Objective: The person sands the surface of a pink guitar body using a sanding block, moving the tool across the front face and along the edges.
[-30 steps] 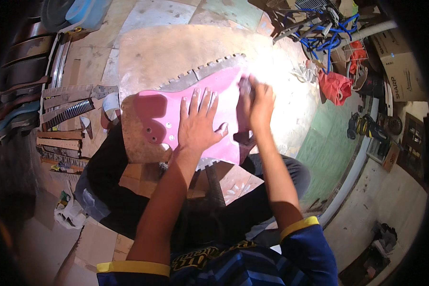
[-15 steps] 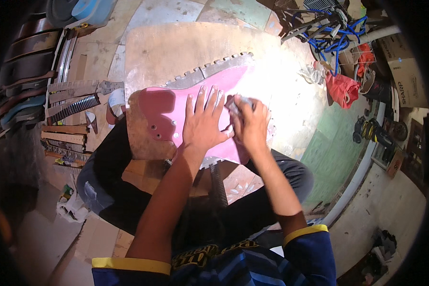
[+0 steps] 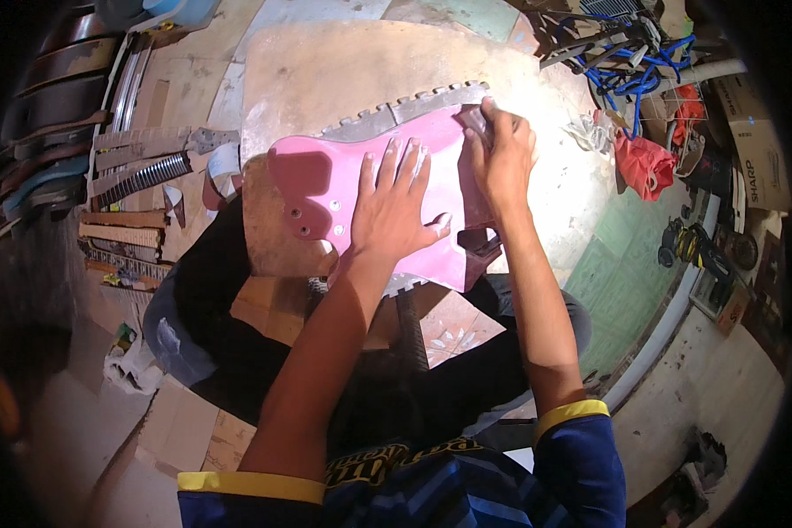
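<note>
The pink guitar-shaped body point(image 3: 444, 180) lies face up on a toothed grey mat point(image 3: 387, 121), which rests on a tan worktop point(image 3: 299, 75). With 12 o'clock pointing away from the person, the body's long axis runs roughly from 9 to 3 o'clock.

Left hand point(image 3: 392, 216): palm down on the middle of the body, fingers extended and slightly spread towards 12 o'clock, thumb out towards 2 o'clock. The fingers grasp nothing; the body lies directly beneath them.

Right hand point(image 3: 508, 163): fingers curled, gripping a small grey block point(image 3: 473, 118) between thumb and fingertips. The block is at the body's 2 o'clock corner and appears to touch it; the exact contact is hidden. From these fingers, most of the body extends towards 8 o'clock.

Key relation: the right hand is nearer the shaded 3 o'clock edge; the left hand is nearer the four small round fittings point(image 3: 335, 206) towards 9 o'clock.
</note>
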`<move>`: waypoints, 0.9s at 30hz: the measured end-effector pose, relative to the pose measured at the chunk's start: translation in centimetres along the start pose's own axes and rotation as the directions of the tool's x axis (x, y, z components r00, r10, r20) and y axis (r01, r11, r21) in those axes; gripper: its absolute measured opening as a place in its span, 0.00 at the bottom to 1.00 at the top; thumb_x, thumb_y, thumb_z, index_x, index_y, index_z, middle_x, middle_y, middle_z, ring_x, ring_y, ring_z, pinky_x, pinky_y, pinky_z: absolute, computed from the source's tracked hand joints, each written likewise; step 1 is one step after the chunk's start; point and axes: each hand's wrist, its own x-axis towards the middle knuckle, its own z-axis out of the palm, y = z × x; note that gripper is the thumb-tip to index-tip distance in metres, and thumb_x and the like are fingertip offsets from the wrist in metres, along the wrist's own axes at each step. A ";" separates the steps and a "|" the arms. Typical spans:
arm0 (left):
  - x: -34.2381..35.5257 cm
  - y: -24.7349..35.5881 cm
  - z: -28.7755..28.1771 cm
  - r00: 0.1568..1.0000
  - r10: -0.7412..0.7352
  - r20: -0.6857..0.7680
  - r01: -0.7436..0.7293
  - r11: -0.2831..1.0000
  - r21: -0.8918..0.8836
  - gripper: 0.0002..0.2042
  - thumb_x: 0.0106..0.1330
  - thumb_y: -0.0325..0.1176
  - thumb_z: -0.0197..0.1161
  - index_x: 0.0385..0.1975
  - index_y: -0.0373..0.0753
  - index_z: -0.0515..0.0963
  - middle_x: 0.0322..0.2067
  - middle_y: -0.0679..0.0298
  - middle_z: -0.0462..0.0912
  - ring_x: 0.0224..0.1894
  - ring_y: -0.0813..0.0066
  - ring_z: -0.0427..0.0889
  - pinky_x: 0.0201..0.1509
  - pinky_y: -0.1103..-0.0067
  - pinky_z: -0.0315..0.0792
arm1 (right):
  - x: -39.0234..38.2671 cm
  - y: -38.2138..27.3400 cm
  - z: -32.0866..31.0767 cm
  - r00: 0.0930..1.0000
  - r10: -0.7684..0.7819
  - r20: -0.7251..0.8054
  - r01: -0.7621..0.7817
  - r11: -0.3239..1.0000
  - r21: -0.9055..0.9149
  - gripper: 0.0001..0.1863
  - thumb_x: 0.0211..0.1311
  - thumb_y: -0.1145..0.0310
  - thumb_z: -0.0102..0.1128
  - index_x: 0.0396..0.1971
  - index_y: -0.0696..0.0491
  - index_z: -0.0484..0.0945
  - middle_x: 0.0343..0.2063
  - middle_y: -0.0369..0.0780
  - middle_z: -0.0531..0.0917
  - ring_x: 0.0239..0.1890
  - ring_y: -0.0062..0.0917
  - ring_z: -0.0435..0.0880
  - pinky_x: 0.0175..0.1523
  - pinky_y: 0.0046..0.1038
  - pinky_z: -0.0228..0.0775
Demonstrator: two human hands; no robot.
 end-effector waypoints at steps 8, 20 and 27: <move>0.6 -0.4 -0.7 1.000 0.006 0.004 -0.006 0.999 0.052 0.50 0.58 0.66 0.63 0.77 0.40 0.60 0.77 0.57 0.59 0.80 0.57 0.52 0.82 0.53 0.41 | -4.9 -0.6 0.1 0.991 -0.081 0.108 0.080 0.997 0.015 0.27 0.59 0.67 0.71 0.61 0.40 0.80 0.51 0.51 0.79 0.54 0.49 0.77 0.59 0.50 0.66; 0.3 -0.2 -0.2 0.999 0.004 -0.041 -0.004 1.000 -0.003 0.46 0.60 0.63 0.61 0.76 0.41 0.62 0.77 0.57 0.60 0.80 0.57 0.52 0.82 0.51 0.42 | -1.5 2.4 -0.4 0.999 -0.040 0.030 0.039 0.999 0.025 0.25 0.61 0.65 0.70 0.60 0.43 0.81 0.47 0.53 0.79 0.50 0.52 0.78 0.54 0.51 0.69; 0.5 -0.4 -0.3 1.000 -0.006 -0.007 0.006 1.000 0.023 0.46 0.61 0.61 0.61 0.76 0.41 0.61 0.77 0.58 0.59 0.80 0.57 0.52 0.82 0.52 0.42 | -10.8 0.2 -1.0 0.991 -0.068 0.112 0.066 0.998 0.018 0.31 0.59 0.66 0.72 0.64 0.34 0.79 0.52 0.53 0.77 0.55 0.49 0.76 0.59 0.50 0.67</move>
